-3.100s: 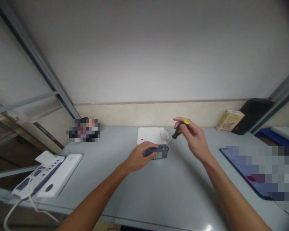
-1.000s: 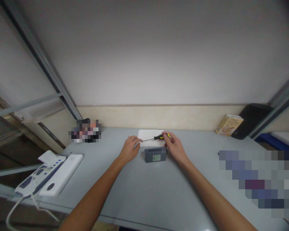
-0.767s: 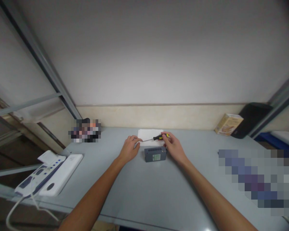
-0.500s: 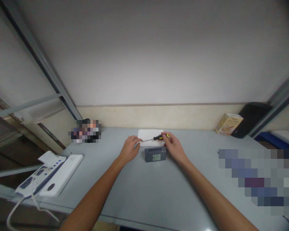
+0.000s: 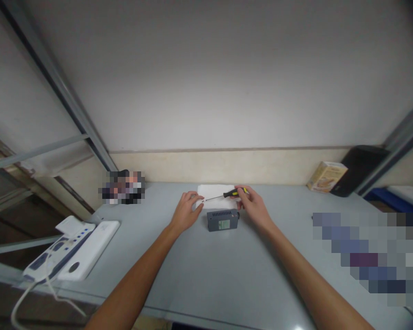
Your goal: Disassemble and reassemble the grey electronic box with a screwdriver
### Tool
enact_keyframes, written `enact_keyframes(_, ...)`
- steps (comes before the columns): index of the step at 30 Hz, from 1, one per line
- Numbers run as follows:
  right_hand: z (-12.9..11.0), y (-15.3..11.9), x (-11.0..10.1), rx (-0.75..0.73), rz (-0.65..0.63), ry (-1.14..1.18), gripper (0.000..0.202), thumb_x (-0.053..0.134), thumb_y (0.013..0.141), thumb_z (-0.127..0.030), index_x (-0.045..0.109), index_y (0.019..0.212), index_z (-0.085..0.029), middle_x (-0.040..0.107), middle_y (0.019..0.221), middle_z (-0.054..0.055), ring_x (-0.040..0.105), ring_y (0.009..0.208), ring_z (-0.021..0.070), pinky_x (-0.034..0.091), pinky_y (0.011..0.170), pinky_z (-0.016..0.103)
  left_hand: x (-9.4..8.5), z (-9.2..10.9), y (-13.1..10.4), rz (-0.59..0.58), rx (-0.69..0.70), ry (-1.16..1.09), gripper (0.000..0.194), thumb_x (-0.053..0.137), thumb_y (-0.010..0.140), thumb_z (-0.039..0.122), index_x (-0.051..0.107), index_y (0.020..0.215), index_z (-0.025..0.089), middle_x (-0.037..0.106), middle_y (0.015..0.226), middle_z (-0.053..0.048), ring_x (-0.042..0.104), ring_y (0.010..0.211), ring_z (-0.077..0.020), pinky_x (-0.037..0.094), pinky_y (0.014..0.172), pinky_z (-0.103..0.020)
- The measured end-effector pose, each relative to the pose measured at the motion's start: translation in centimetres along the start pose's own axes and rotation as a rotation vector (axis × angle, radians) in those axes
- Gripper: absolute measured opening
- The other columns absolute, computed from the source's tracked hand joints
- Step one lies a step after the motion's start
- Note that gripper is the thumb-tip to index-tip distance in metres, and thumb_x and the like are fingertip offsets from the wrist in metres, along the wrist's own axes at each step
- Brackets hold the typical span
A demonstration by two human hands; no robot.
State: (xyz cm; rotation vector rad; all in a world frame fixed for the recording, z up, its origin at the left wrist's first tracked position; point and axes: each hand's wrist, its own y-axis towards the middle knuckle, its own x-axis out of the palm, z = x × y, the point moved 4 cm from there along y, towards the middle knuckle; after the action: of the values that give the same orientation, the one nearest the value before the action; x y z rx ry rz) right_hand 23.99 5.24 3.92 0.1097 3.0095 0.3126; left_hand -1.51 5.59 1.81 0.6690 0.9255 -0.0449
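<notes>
A screwdriver (image 5: 230,193) with a black and yellow handle is gripped in my right hand (image 5: 251,205), its thin shaft pointing left. My left hand (image 5: 187,212) is by the shaft's tip, thumb and forefinger apart. Close to those fingertips is a tiny dark speck (image 5: 203,200), too small to name. Beneath the tool lies a white sheet of paper (image 5: 209,189). In front of the paper stands a dark grey vented metal box (image 5: 223,221) with a label on its face, just left of my right wrist.
On the left edge of the grey table (image 5: 199,279) lie a white power strip (image 5: 60,250) with a cable and a white power bank-like slab (image 5: 92,252). A yellow carton (image 5: 326,177) leans by a black object (image 5: 359,169) at the back right. Blurred items occupy both sides.
My right hand has drawn the screwdriver slightly right, so its tip has come away from my left fingertips. My left thumb and forefinger have parted a little.
</notes>
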Motion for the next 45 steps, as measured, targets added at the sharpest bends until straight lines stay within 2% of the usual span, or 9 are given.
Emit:
enact_keyframes(6, -0.4, -0.2, 0.2, 0.014, -0.026, 0.016, 0.058, 0.056, 0.085, -0.069, 0.063, 0.113, -0.018, 0.076, 0.089, 0.008, 0.057, 0.054, 0.0144, 0.046, 0.060, 0.029, -0.4, 0.6, 0.2, 0.005, 0.038, -0.038, 0.020, 0.058, 0.097, 0.033, 0.072, 0.110, 0.025, 0.062, 0.114, -0.006, 0.053, 0.109, -0.0231, 0.046, 0.100, -0.042)
enact_keyframes(13, -1.0, -0.4, 0.4, 0.008, -0.018, 0.030, 0.057, 0.059, 0.083, -0.069, 0.064, 0.110, -0.018, 0.076, 0.086, 0.007, 0.057, 0.053, 0.0138, 0.047, 0.059, 0.029, -0.7, 0.7, 0.3, 0.044, 0.032, -0.060, 0.014, 0.062, 0.095, 0.031, 0.073, 0.098, 0.024, 0.064, 0.107, -0.005, 0.054, 0.105, -0.0213, 0.045, 0.097, -0.038)
enact_keyframes(22, -1.0, -0.5, 0.4, -0.004, -0.026, 0.025, 0.056, 0.059, 0.085, -0.066, 0.064, 0.112, -0.018, 0.076, 0.089, 0.008, 0.056, 0.052, 0.0127, 0.045, 0.058, 0.028, -0.9, 0.8, 0.3, 0.063, 0.031, -0.073, 0.014, 0.061, 0.096, 0.031, 0.072, 0.099, 0.023, 0.064, 0.104, -0.005, 0.054, 0.104, -0.0206, 0.046, 0.096, -0.036)
enact_keyframes(32, -2.1, -0.6, 0.2, -0.041, -0.020, 0.036, 0.054, 0.058, 0.085, -0.067, 0.063, 0.109, -0.019, 0.075, 0.089, 0.007, 0.057, 0.054, 0.0131, 0.047, 0.057, 0.028, -1.0, 1.3, 0.4, 0.070, 0.053, -0.133, 0.018, 0.058, 0.098, 0.033, 0.073, 0.099, 0.024, 0.064, 0.103, -0.006, 0.056, 0.104, -0.0217, 0.046, 0.096, -0.039)
enact_keyframes(35, -3.0, -0.8, -0.2, -0.103, 0.008, 0.033, 0.050, 0.057, 0.087, -0.065, 0.063, 0.108, -0.020, 0.074, 0.084, 0.006, 0.056, 0.054, 0.0127, 0.046, 0.055, 0.027, -1.2, 1.9, 0.6, 0.069, 0.046, -0.200, 0.020, 0.058, 0.097, 0.035, 0.072, 0.108, 0.025, 0.065, 0.108, -0.007, 0.056, 0.107, -0.0220, 0.046, 0.099, -0.039)
enact_keyframes(38, -4.4, -1.1, -0.9, -0.167, 0.071, 0.046, 0.044, 0.055, 0.090, -0.061, 0.062, 0.106, -0.021, 0.069, 0.073, 0.002, 0.054, 0.053, 0.0127, 0.044, 0.052, 0.026, -1.6, 2.7, 0.7, 0.088, -0.002, -0.320, 0.027, 0.052, 0.099, 0.034, 0.066, 0.120, 0.024, 0.064, 0.116, -0.008, 0.058, 0.106, -0.0204, 0.048, 0.094, -0.036)
enact_keyframes(40, -5.3, -1.3, -1.4, -0.198, 0.112, 0.062, 0.039, 0.055, 0.092, -0.058, 0.062, 0.101, -0.021, 0.064, 0.066, 0.000, 0.053, 0.053, 0.0127, 0.043, 0.053, 0.025, -1.8, 3.2, 0.6, 0.043, -0.029, -0.420, 0.026, 0.050, 0.100, 0.033, 0.067, 0.115, 0.021, 0.066, 0.114, -0.009, 0.060, 0.101, -0.0195, 0.048, 0.090, -0.033)
enact_keyframes(42, -6.0, -1.5, -1.7, -0.211, 0.118, 0.065, 0.037, 0.055, 0.092, -0.057, 0.062, 0.096, -0.021, 0.060, 0.062, -0.001, 0.053, 0.053, 0.0131, 0.043, 0.053, 0.025, -1.8, 3.5, 0.5, -0.061, -0.059, -0.526, 0.025, 0.051, 0.098, 0.033, 0.070, 0.108, 0.019, 0.068, 0.110, -0.009, 0.062, 0.100, -0.0205, 0.048, 0.089, -0.033)
enact_keyframes(45, -6.4, -1.7, -1.6, -0.215, 0.096, 0.050, 0.037, 0.054, 0.092, -0.058, 0.062, 0.092, -0.022, 0.057, 0.061, -0.002, 0.054, 0.054, 0.0136, 0.043, 0.053, 0.025, -1.6, 3.5, 0.3, -0.212, -0.117, -0.706, 0.028, 0.053, 0.095, 0.035, 0.071, 0.109, 0.017, 0.071, 0.107, -0.010, 0.063, 0.100, -0.0236, 0.049, 0.090, -0.035)
